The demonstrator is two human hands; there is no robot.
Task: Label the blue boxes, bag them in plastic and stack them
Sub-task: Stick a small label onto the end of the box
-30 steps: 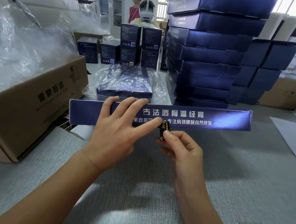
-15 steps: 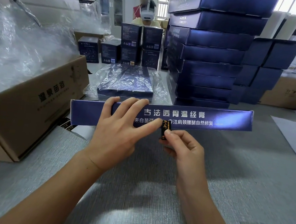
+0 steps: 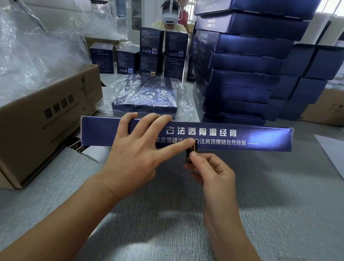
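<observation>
Midway through the labelling step, a worker steadies a long blue box [image 3: 235, 137] on the grey table [image 3: 158, 223], its printed side panel turned toward the camera. The left hand [image 3: 135, 148] lies flat against that panel with fingers straight and spread, the tips reaching the top edge, while the thumb presses on the upper end of a small black-and-gold label [image 3: 191, 152]. The right hand [image 3: 211, 173] is closed in a pinch on the label's lower end, at the panel's bottom edge near the middle of the box. Just behind the box lies a bagged box [image 3: 147, 94], already wrapped in clear plastic, and to its right rises a tall stack of blue boxes [image 3: 246, 64] with no wrapping visible. A cardboard carton [image 3: 31, 121] piled with loose plastic bags [image 3: 16, 52] sits at the left, and a person in a white headset [image 3: 170, 14] works at the far end behind small dark boxes [image 3: 149, 54]. The label appears only partly stuck, so the next move likely calls for smoothing it down, perhaps round the bottom edge, without creasing it. Bagging and stacking this box are not yet done.
</observation>
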